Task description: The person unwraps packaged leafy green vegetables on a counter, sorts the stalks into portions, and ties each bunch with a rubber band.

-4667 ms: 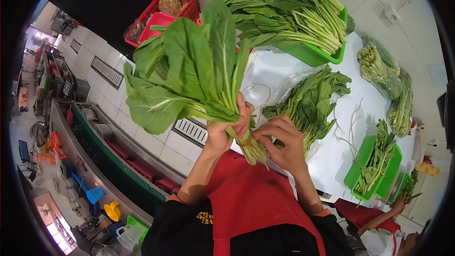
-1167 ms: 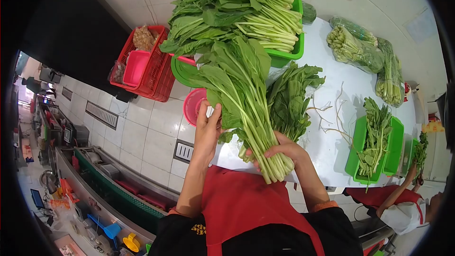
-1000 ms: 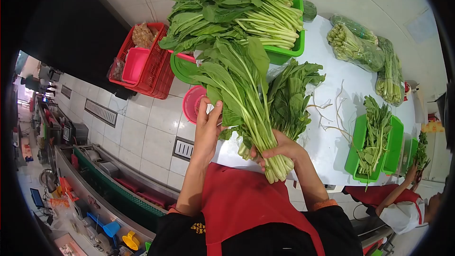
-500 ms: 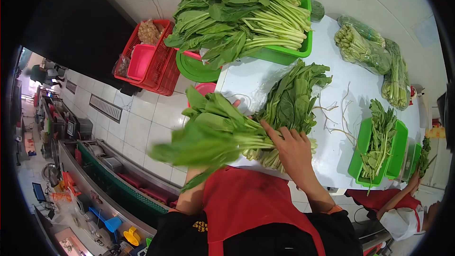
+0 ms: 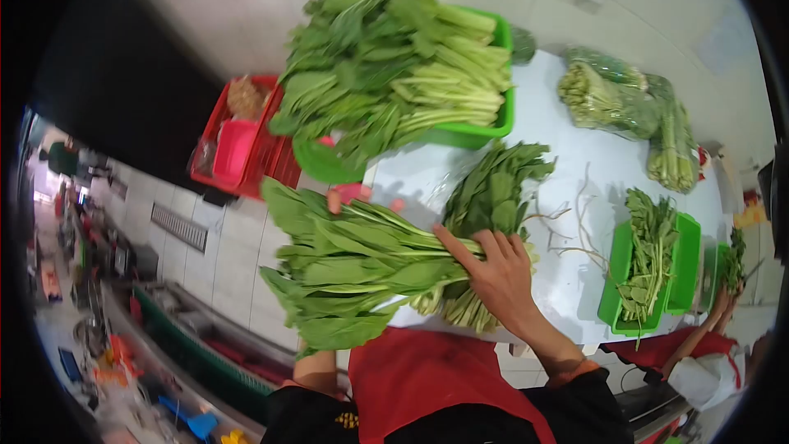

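Note:
A bunch of choy sum (image 5: 353, 255) lies across both my hands above the table's near left corner, leaves to the left and pale stalks to the right. My right hand (image 5: 501, 275) grips the stalk end from above, thumb and index finger along the stems. Only fingertips of my left hand (image 5: 334, 201) show past the bunch's far edge; the rest is hidden beneath the leaves. Under and behind the held stalks, another heap of choy sum (image 5: 493, 197) rests on the white table (image 5: 567, 296), beside a clear plastic bag (image 5: 436, 189).
A green crate (image 5: 468, 136) piled with greens stands at the back. Bagged vegetables (image 5: 616, 103) lie back right, loose roots or ties (image 5: 575, 218) mid-table. Green trays (image 5: 612, 304) sit at right, near a co-worker's hands (image 5: 727, 300). Red baskets (image 5: 271, 148) are on the left.
The bunch's leaves, blurred before, are now spread flatter and steadier, and more left fingertips show over its far edge. My right hand stays on the stalks. The whole view has shifted slightly.

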`<state>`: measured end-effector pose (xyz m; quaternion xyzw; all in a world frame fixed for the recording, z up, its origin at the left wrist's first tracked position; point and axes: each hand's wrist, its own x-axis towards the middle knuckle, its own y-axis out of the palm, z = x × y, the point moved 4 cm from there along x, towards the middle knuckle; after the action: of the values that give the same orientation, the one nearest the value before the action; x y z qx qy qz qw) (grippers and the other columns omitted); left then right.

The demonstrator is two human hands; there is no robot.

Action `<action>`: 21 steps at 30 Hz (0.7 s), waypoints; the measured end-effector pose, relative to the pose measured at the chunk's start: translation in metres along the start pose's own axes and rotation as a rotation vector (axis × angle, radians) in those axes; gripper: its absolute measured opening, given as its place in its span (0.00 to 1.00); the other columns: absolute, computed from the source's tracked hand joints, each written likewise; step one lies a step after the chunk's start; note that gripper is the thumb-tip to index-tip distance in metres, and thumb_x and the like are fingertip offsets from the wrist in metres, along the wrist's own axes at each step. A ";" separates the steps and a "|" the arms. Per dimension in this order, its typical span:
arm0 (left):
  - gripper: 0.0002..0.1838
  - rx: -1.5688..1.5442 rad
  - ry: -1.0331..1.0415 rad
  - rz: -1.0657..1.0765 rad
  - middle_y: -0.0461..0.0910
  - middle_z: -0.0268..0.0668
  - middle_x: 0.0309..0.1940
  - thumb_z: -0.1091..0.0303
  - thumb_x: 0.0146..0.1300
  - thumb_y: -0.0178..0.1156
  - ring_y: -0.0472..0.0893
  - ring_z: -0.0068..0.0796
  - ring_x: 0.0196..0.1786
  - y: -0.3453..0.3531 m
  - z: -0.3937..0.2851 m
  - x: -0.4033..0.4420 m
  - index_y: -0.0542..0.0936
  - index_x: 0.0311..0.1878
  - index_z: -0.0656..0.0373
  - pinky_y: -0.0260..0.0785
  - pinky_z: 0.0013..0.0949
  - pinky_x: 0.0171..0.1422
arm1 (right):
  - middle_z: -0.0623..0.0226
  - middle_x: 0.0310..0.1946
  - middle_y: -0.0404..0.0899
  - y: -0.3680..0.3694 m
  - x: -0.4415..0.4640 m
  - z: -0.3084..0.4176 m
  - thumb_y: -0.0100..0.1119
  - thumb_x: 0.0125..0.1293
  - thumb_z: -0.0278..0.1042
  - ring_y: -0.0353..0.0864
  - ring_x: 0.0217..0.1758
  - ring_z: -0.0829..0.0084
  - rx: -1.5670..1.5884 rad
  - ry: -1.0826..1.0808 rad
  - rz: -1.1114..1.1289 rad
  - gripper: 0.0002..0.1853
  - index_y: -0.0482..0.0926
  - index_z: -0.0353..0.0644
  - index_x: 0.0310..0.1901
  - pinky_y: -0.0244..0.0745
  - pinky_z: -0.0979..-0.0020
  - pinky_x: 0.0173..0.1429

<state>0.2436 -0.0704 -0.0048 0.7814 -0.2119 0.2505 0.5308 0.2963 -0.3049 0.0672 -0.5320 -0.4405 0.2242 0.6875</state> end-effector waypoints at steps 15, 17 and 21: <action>0.16 1.737 0.957 -0.921 0.74 0.41 0.55 0.62 0.76 0.46 0.72 0.34 0.60 0.070 -0.207 0.209 0.72 0.59 0.62 0.62 0.40 0.69 | 0.53 0.59 0.76 0.046 0.296 -0.155 0.57 0.68 0.64 0.76 0.62 0.51 -0.091 0.051 0.018 0.39 0.59 0.62 0.77 0.68 0.51 0.65; 0.13 1.971 0.848 -0.792 0.72 0.39 0.55 0.66 0.76 0.49 0.72 0.30 0.60 0.061 -0.172 0.182 0.73 0.57 0.60 0.64 0.36 0.65 | 0.55 0.72 0.66 0.094 0.290 -0.176 0.49 0.72 0.66 0.65 0.74 0.54 0.168 0.188 0.091 0.39 0.59 0.55 0.77 0.56 0.52 0.75; 0.10 2.240 0.605 -0.838 0.72 0.38 0.53 0.71 0.75 0.50 0.71 0.29 0.58 0.034 -0.127 0.087 0.73 0.56 0.61 0.63 0.33 0.65 | 0.52 0.65 0.73 0.048 0.260 -0.189 0.52 0.73 0.59 0.71 0.68 0.52 0.378 0.030 -0.434 0.33 0.67 0.47 0.72 0.62 0.50 0.68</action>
<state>0.2702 0.0313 0.1125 0.7234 0.5177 0.2752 -0.3645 0.5966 -0.1875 0.1093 -0.2908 -0.4844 0.1419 0.8128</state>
